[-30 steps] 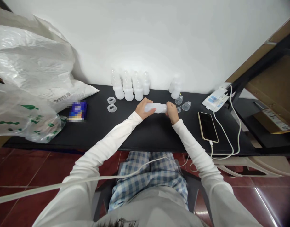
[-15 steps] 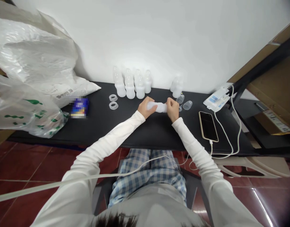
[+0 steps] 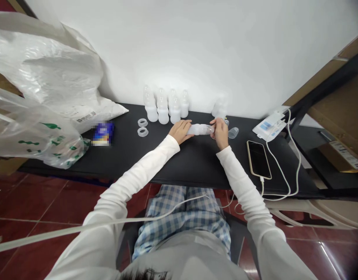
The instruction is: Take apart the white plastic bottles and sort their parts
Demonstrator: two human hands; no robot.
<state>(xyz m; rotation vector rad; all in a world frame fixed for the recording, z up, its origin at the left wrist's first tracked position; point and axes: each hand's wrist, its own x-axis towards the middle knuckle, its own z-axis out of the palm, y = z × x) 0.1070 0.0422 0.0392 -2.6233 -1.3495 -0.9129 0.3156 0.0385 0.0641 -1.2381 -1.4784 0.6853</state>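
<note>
Translucent bottle (image 3: 199, 129) held sideways between both hands, low over the black table (image 3: 190, 163).
Left hand (image 3: 180, 132) has its fingers loosely bent around the bottom end of the bottle; right hand (image 3: 221, 135) is closed, with the fingertips pinching the neck end. Behind them a group of similar bottles (image 3: 165, 109) stands at the wall. Two rings (image 3: 139, 132) lie to the left, and a clear cap (image 3: 233, 133) lies just beside the right hand. Farther right is a phone (image 3: 258, 159) on its cable; far left, plastic bags (image 3: 41, 97).
</note>
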